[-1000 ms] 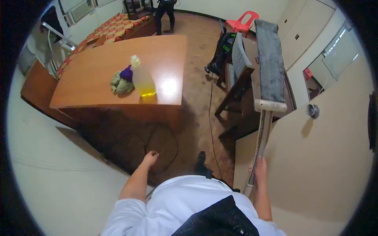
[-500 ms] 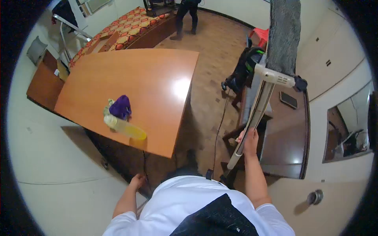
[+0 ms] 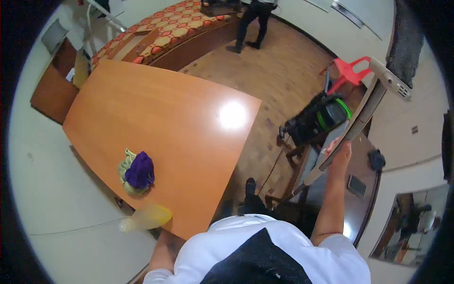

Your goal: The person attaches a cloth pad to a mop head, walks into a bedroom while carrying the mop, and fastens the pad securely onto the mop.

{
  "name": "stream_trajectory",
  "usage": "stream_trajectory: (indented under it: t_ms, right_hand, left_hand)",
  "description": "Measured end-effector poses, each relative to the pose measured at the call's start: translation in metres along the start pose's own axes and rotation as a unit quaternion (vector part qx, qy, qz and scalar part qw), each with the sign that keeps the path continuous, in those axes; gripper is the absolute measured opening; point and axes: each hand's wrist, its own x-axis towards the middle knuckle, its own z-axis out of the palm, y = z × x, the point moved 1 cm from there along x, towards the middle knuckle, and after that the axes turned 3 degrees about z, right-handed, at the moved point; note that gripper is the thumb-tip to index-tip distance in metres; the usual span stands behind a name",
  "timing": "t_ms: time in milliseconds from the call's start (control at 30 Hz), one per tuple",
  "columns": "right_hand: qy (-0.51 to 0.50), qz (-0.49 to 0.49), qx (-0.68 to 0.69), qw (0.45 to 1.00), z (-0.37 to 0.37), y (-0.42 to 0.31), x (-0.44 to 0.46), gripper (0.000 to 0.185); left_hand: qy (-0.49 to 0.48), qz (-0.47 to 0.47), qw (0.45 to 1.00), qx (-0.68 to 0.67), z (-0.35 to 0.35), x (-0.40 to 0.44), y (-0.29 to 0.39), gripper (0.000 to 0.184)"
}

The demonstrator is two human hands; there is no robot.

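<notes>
In my right hand [image 3: 340, 154], the fingers are wrapped round the pale pole of a mop [image 3: 369, 106]. The mop slants up to the right, with its white head bracket and grey fuzzy pad at the top right. Of my left arm, only the forearm [image 3: 165, 248] shows beneath the front edge of the wooden table [image 3: 189, 128]; the hand itself is hidden. Close above it, a clear bottle with yellow liquid [image 3: 151, 217] stands near that table edge, blurred. A purple cloth [image 3: 140, 171] lies bunched on a pale green cloth [image 3: 125, 170] farther in on the table.
A black vacuum cleaner with green trim [image 3: 326, 116] and a red plastic chair [image 3: 352, 73] stand at the right. A phone [image 3: 356, 185] lies on the dark side table. Another person's legs [image 3: 255, 23] are near the patterned bed [image 3: 179, 23]. A cable crosses the floor.
The view has shifted, so the table appears lower and the mop farther right. My left hand, visible earlier, has gone out of sight below the table edge. My right hand keeps hold of the mop.
</notes>
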Motion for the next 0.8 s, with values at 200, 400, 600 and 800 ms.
stream_trajectory:
  t_ms: [200, 400, 600, 800]
  right_hand:
    - [-0.077, 0.049, 0.099, 0.991, 0.047, 0.043, 0.141, 0.042]
    - [-0.077, 0.099, 0.14, 0.982, 0.056, 0.095, 0.201, 0.04]
    - [-0.043, 0.142, 0.073, 0.986, 0.074, 0.088, 0.225, 0.042]
    - [-0.014, 0.129, 0.037, 0.991, 0.074, 0.067, 0.305, 0.042]
  left_hand:
    - [0.259, -0.114, 0.93, -0.234, -0.021, -0.115, -0.004, 0.031]
    - [0.212, -0.334, 0.812, -0.429, 0.04, -0.237, -0.039, 0.014]
    - [0.153, -0.314, 0.864, -0.362, 0.111, -0.211, 0.03, 0.014]
    - [0.126, -0.253, 0.904, -0.32, 0.108, -0.124, 0.162, 0.014]
